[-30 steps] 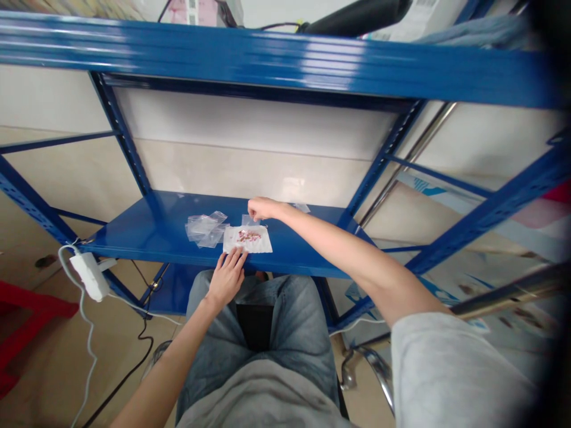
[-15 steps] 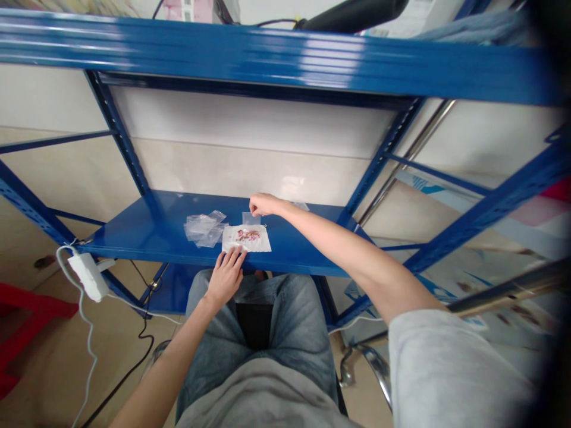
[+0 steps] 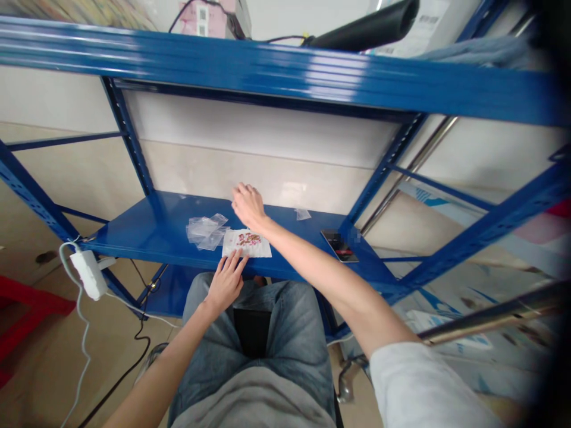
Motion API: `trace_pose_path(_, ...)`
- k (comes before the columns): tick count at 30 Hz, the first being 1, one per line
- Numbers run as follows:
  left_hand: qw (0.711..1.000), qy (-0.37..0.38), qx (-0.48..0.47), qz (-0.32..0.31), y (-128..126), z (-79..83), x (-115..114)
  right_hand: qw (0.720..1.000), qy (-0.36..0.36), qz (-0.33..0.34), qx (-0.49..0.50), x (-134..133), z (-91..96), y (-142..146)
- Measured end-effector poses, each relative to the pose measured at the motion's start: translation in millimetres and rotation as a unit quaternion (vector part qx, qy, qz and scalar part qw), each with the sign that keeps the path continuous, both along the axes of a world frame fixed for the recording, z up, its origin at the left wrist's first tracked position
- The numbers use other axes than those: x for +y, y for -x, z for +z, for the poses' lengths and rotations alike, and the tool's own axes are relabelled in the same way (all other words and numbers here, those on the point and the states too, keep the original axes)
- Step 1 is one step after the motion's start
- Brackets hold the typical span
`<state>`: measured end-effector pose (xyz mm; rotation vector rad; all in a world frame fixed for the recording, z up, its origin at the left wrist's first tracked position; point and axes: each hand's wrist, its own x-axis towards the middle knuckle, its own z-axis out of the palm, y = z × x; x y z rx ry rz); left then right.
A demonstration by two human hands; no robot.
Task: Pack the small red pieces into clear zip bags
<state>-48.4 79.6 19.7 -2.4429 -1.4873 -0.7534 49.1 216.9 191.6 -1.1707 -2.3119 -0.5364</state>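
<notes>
A white packet or sheet [image 3: 228, 242] lies near the front edge of the blue shelf, with small pink and brown bits [image 3: 248, 239] grouped on it. My left hand [image 3: 227, 278] has its fingers stretched out, their tips resting on the packet's near edge. Behind the packet, my right hand [image 3: 248, 205] is raised above the shelf with its fingers curled; what they hold, if anything, is hidden. Left of the packet is a loose pile of clear zip bags [image 3: 206, 230]. One more small clear bag [image 3: 302, 214] lies towards the back right.
A dark phone-like slab [image 3: 339, 245] lies at the right of the shelf [image 3: 156, 238]. Overhead runs a blue beam [image 3: 250, 65], with a black tube [image 3: 366, 27] above it. At the left hangs a white power strip [image 3: 89, 274] with cables; a red stool [image 3: 31, 309] stands below.
My right hand has risen and shifted slightly left, away from the packet. The small clear bag that was under it no longer shows there. My left hand stays at the packet's edge.
</notes>
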Motion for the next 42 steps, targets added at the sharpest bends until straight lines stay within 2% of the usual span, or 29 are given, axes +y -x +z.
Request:
trace_pose_path(3, 1.000, -0.001, 0.008, -0.004, 2, -4.7, 0, 0.996, 0.048, 0.058, -0.040, -14, -39.9, 42)
trace_pose_path(5, 1.000, 0.004, 0.016, -0.007, 6, -8.5, 1, 0.989, 0.114, 0.080, -0.044, -21, -68.2, 65)
trace_pose_path(8, 1.000, 0.006, 0.019, -0.004, 12, -10.0, 3, 0.973, 0.208, 0.097, -0.026, -24, -97.1, 80)
trace_pose_path(11, 1.000, -0.004, 0.006, 0.002, 13, -3.7, 4, 0.958, 0.239, 0.158, -0.027, -22, -100.8, 74)
trace_pose_path(14, 1.000, -0.010, -0.017, -0.008, 10, 6.2, 5, 0.952, 0.212, 0.220, 0.034, -23, -85.1, 56)
trace_pose_path(16, 0.999, -0.013, -0.036, -0.023, 9, 11.6, 3, 0.950, 0.186, 0.221, 0.117, -36, -73.9, 40)
trace_pose_path(18, 0.997, -0.010, -0.059, -0.041, 8, 14.7, -2, 0.938, 0.184, 0.207, 0.207, -65, -70.5, 20)
trace_pose_path(20, 0.994, 0.007, -0.091, -0.053, 8, 15.0, -12, 0.918, 0.200, 0.196, 0.280, -108, -78.7, -4)
trace_pose_path(22, 0.989, 0.043, -0.122, -0.071, 5, 12.4, -28, 0.900, 0.220, 0.191, 0.325, -158, -97.5, -31)
trace_pose_path(24, 0.977, 0.101, -0.115, -0.150, -1, 7.2, -45, 0.894, 0.210, 0.175, 0.356, -202, -121.4, -59)
trace_pose_path(27, 0.965, 0.133, -0.123, -0.190, -16, -2.3, -66, 0.894, 0.219, 0.163, 0.356, -237, -153.4, -89)
trace_pose_path(31, 0.951, 0.160, -0.150, -0.218, -35, -12.7, -72, 0.878, 0.250, 0.123, 0.388, -226, -174.3, -101)
trace_pose_path(37, 0.949, 0.186, -0.150, -0.204, -39, -28.2, -58, 0.912, 0.232, 0.166, 0.294, -201, -184.1, -115)
trace_pose_path(42, 0.961, 0.172, -0.069, -0.204, -39, -28.5, -59, 0.886, 0.315, 0.113, 0.322, -205, -187.6, -122)
